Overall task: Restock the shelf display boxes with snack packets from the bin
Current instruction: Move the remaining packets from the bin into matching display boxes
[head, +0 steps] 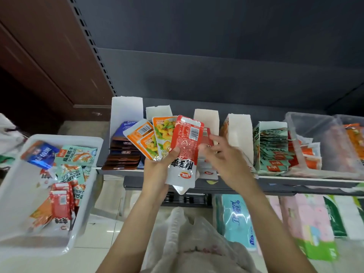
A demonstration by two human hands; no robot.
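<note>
Fanning several snack packets (167,142) in our left hand (157,166), fingers curled round them before the display boxes (205,120), we risk spilling them if our right hand (218,154), fingers loosely spread, tugs one carelessly.

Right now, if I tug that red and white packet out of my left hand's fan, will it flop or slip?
The red and white packet probably flops: its free lower end already curls. Its glossy film looks slippery, so it may slide from the left hand. It seems light.
</note>
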